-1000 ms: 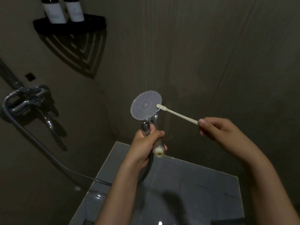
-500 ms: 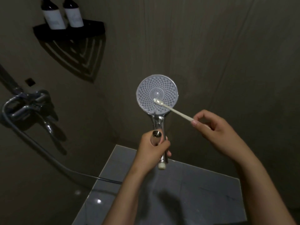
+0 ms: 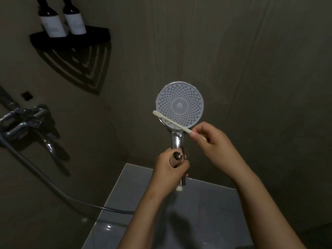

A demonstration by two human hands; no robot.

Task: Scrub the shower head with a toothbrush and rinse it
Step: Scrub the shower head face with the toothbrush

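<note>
While the left hand (image 3: pixel 170 168) is gripping the shower head (image 3: pixel 179 105) by its handle, face turned toward the person, the right hand (image 3: pixel 213 146) is pinching the toothbrush (image 3: pixel 172 121) just right of that handle. The brush tip, lying on the middle of the face half a second ago, is now crossing its lower-left rim, above the left hand.

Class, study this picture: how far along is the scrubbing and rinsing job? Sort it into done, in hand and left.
Done: the left hand grips the shower head by its handle, face toward the camera. In hand: the right hand pinches the toothbrush, bristle end at the face's lower left edge. Left: rinsing; no water is seen flowing.
</note>
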